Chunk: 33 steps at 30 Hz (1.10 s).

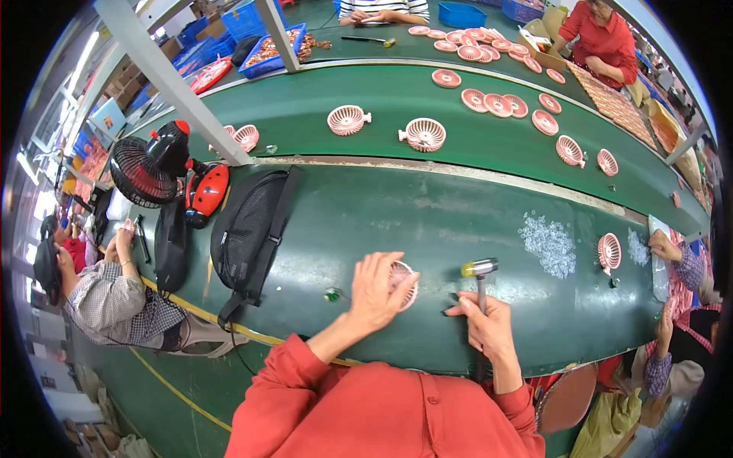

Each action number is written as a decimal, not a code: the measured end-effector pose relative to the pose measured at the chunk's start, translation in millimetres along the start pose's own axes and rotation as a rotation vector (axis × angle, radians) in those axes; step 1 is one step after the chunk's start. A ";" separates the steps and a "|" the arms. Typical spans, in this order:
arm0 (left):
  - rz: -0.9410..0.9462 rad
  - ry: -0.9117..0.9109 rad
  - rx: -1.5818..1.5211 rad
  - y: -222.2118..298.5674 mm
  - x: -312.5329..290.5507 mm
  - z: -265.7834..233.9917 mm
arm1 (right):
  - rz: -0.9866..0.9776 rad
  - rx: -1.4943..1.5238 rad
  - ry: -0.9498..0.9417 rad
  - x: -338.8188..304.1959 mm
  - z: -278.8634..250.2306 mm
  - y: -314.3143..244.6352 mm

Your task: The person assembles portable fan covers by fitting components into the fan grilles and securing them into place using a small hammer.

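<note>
My left hand lies over a pink round ribbed housing on the green bench, its fingers curved around the near rim and partly hiding it. In my right hand is a small mallet with a yellow face and a grey head, held by its dark handle with the head up. A small dark piece shows at the tips of my right thumb and forefinger; its kind is unclear. Left of my left hand lies a small green part with a wire.
Small clear plastic pieces lie heaped at right, near another pink housing. A black mesh bag and a black-and-red fan stand at left. Beyond a ledge, a green belt carries pink housings. Co-workers sit left, right and across.
</note>
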<state>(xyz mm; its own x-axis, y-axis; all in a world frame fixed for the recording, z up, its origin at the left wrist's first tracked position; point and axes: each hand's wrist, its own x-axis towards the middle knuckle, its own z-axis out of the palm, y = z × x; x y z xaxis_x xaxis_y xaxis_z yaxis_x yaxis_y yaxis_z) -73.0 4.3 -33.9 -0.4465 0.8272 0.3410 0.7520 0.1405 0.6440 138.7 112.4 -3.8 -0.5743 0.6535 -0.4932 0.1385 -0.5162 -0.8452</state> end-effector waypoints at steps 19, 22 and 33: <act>-0.652 -0.676 -1.092 40.9 6.5 -24.4 | -0.198 -0.068 0.031 -0.3 -9.1 -37.3; -0.667 -0.755 -1.241 52.0 4.1 -21.1 | -0.265 -0.105 0.029 2.9 -10.2 -41.6; -0.749 -0.730 -1.564 65.7 5.3 -9.1 | -0.427 -0.392 0.157 9.4 0.5 -48.0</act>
<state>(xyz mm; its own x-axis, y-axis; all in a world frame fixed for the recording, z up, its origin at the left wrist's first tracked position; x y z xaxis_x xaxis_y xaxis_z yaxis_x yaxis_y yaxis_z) -30.4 13.0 16.4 0.1538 0.9353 -0.3187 -0.7252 0.3259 0.6065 126.2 143.0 32.2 -0.5226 0.8476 -0.0922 0.2265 0.0338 -0.9734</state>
